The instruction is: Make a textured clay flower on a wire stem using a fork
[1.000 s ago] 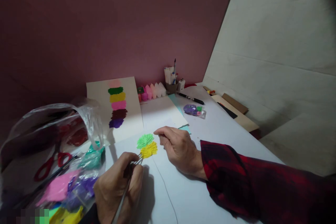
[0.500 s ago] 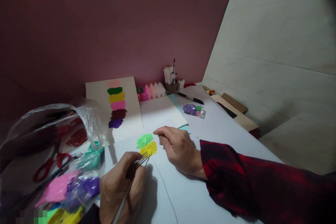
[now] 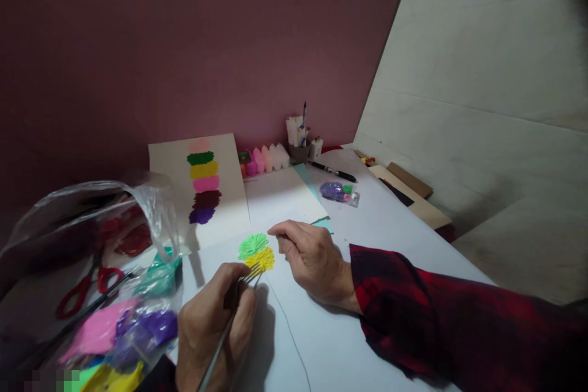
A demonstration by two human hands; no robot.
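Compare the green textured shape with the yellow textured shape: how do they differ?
The green shape is light, minty green; the yellow shape is strong yellow. The green shape lies farther from the person than the yellow shape. The fork overlaps the yellow shape in view, not the green shape. Both look ridged, with ragged edges.
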